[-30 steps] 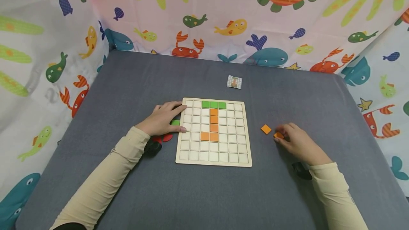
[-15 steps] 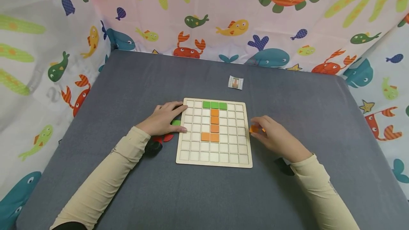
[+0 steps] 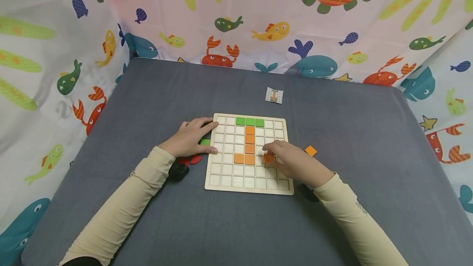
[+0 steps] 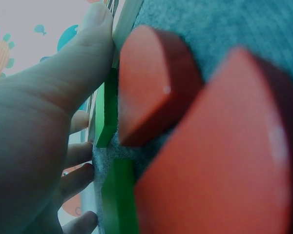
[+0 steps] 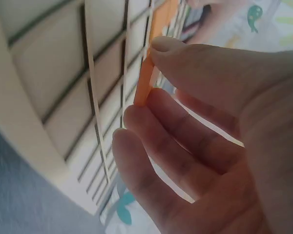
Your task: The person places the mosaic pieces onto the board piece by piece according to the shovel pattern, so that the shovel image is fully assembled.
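A pale wooden grid board (image 3: 249, 182) lies on the grey table. Three green square tiles (image 3: 250, 122) fill part of its top row, with several orange tiles (image 3: 249, 139) below. My left hand (image 3: 190, 138) rests against the board's left edge, fingers spread. Over the right part of the grid, my right hand (image 3: 292, 161) pinches an orange square tile (image 5: 144, 83) between thumb and fingertips, beside the lowest orange row. In the left wrist view, red pieces with a curved side (image 4: 141, 83) and green tiles (image 4: 106, 114) lie beneath the left hand.
One loose orange tile (image 3: 311, 150) lies right of the board, just beyond the right hand. Behind the board is a small printed card (image 3: 274, 95) with a grid pattern. Curtains (image 3: 244, 7) printed with sea animals border the table's back and sides.
My right hand has moved left from the table onto the board, carrying an orange tile picked up beside the other loose one. My left hand stays at the board's edge.
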`<state>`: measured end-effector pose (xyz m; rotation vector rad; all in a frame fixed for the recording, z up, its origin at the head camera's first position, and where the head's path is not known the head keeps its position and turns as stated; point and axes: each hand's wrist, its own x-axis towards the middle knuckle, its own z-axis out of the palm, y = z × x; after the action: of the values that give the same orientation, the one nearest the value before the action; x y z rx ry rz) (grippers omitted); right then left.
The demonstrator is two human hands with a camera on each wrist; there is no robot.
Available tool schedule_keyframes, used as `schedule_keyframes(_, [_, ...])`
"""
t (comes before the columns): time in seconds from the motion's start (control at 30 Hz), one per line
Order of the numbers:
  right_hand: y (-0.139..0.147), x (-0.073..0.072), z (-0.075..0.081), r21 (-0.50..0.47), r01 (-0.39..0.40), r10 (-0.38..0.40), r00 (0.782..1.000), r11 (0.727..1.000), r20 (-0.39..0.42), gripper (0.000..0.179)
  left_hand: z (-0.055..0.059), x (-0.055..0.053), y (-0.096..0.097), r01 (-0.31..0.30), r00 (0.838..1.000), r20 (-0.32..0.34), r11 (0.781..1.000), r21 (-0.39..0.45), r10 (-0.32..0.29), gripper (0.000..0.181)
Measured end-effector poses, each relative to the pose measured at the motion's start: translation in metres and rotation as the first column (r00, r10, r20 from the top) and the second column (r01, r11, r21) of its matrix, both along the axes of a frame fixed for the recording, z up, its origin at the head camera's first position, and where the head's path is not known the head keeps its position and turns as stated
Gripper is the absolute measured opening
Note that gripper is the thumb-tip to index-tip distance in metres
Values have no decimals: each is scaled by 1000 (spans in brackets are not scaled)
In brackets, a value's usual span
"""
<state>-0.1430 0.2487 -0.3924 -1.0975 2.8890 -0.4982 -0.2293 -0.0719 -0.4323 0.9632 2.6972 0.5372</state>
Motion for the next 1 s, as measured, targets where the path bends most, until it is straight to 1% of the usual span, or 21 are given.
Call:
schedule_keyframes(0.13, [-5,0,-6,8,-27,27,1000,1000,12,33,0,0,0,-2,1000,1,1000,-1,2,87])
schedule_keyframes(0.23, [-7,0,-9,-1,-61,61,998,998,5,30,0,0,1,-1,1000,3,1000,-1,1,87])
schedule_keyframes(0.37, [-9,0,-11,-16,-109,108,994,994,-26,23,0,1,1,-3,1000,5,1000,-4,3,87])
schedule_keyframes(0.47, [-10,0,-12,-32,-131,129,990,991,-57,20,0,1,1,-5,1000,4,1000,-4,5,87])
schedule_keyframes(0.57, [-10,-1,-12,-36,-142,138,987,989,-82,20,0,1,1,-5,1000,6,1000,1,5,86])
schedule_keyframes(0.67, [-11,-2,-13,-34,-145,142,986,989,-86,20,1,2,0,-6,1000,6,1000,2,6,86])
schedule_keyframes(0.87, [-13,-3,-13,-38,-139,137,989,990,-53,20,2,2,0,-8,1000,7,1000,9,8,86])
schedule_keyframes(1.0, [-12,-3,-13,-44,-134,132,990,990,-46,19,4,3,0,-9,1000,10,1000,18,9,86])
